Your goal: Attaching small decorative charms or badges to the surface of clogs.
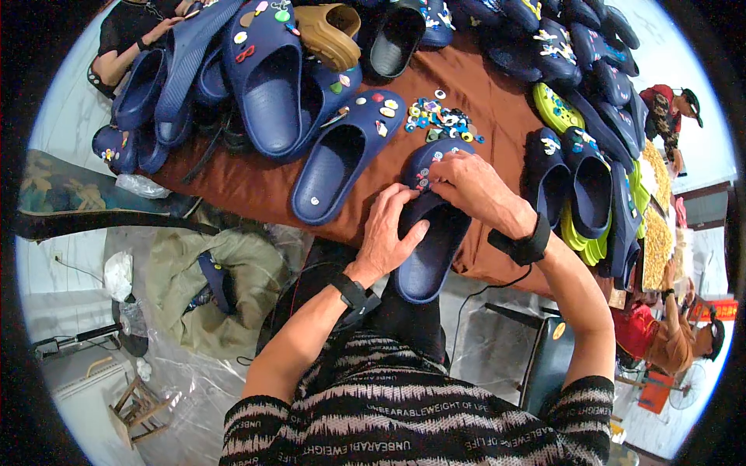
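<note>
A dark blue clog (432, 248) lies toe-away on the brown cloth of the table (256, 186), its heel hanging over the near edge. My left hand (386, 231) grips its left side by the opening. My right hand (471, 189) rests over the toe, fingertips pressing on small coloured charms there. A heap of loose coloured charms (440, 118) lies just beyond the toe. Another dark blue clog (343, 155) with several charms sits immediately left of it.
Piles of dark blue clogs (256, 78) fill the far left and the right side (590, 186), with lime green ones (556, 107) among them. A person's arm (128, 43) reaches in at far left. Other people (672, 338) sit at the right. A khaki cloth (225, 287) lies below.
</note>
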`<state>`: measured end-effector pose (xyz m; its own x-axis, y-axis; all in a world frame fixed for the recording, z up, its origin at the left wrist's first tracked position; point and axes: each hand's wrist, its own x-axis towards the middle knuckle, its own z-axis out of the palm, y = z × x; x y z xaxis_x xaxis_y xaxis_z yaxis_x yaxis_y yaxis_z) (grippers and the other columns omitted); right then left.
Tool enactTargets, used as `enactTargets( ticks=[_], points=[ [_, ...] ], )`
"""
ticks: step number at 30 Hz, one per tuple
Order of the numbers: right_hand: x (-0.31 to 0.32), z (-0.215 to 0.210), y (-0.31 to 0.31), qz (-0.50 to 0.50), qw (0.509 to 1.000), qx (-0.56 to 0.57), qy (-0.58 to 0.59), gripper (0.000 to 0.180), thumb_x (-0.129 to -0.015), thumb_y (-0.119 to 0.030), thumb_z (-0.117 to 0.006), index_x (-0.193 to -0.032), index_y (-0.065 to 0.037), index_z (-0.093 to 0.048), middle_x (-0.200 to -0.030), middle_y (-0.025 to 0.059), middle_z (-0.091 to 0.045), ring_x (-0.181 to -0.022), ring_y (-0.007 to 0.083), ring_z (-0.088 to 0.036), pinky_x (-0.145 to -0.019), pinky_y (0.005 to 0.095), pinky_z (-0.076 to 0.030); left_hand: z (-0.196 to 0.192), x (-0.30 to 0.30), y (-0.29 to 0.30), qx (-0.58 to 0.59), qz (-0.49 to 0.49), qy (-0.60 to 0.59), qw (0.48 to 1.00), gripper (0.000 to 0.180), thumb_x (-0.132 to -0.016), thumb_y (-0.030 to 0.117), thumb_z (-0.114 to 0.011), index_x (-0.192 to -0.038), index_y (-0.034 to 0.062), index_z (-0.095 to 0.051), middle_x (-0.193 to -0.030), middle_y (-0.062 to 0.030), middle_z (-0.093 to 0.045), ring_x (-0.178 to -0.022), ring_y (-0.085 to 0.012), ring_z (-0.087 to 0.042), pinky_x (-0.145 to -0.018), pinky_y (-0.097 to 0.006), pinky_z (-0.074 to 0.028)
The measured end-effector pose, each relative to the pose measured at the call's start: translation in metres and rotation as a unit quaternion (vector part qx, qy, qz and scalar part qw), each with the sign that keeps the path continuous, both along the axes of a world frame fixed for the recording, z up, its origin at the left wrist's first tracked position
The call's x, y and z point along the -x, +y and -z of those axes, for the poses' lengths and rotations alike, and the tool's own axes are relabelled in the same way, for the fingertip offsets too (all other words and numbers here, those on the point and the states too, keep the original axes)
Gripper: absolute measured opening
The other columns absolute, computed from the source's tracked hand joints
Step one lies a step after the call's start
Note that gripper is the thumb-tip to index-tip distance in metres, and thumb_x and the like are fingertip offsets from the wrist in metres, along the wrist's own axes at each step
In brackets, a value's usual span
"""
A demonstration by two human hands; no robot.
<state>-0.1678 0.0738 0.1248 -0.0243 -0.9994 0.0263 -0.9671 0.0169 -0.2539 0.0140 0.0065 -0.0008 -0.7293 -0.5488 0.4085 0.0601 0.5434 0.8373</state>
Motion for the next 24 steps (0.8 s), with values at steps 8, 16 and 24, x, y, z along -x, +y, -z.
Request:
enactTargets(
  ticks=[8,16,24],
  points=[
    [-0.012,0.001,0.004,-0.014,1.0,-0.022,-0.008,0.016,-0.084,-0.018,-0.068,-0.094,-0.006,-0.071,-0.1,0.0151,-0.067,-0.104,0.0363,-0.063,-0.09,0.051,-0.051,-0.002,-0.001,0.001,-0.004,-0.006,-0.01,1.0,0.053,-0.089,0.029,-0.068,-0.128,-0.0021,-0.052,-0.135,-0.022,-0.048,-0.129,-0.039,-0.047,-0.111,-0.046,-0.036],
    [-0.017,-0.006,0.003,-0.045,0.998,-0.019,0.045,0.019,-0.083,-0.022,-0.068,-0.093,-0.005,-0.069,-0.099,0.0137,-0.068,-0.106,0.0348,-0.062,-0.096,0.0513,-0.046,-0.002,0.001,0.002,-0.003,-0.009,-0.008,1.0,0.053,-0.088,0.029,-0.068,-0.128,-0.0023,-0.052,-0.134,-0.022,-0.049,-0.129,-0.0388,-0.047,-0.11,-0.045,-0.037],
    [-0.014,-0.005,0.005,-0.045,0.998,-0.026,0.022,0.025,-0.084,-0.024,-0.068,-0.099,-0.005,-0.071,-0.099,0.015,-0.068,-0.106,0.0345,-0.062,-0.1,0.0491,-0.044,-0.001,0.0,0.002,-0.01,-0.011,-0.003,1.0,0.054,-0.085,0.027,-0.071,-0.13,0.003,-0.053,-0.136,-0.0205,-0.05,-0.129,-0.039,-0.047,-0.109,-0.048,-0.037]
  ],
)
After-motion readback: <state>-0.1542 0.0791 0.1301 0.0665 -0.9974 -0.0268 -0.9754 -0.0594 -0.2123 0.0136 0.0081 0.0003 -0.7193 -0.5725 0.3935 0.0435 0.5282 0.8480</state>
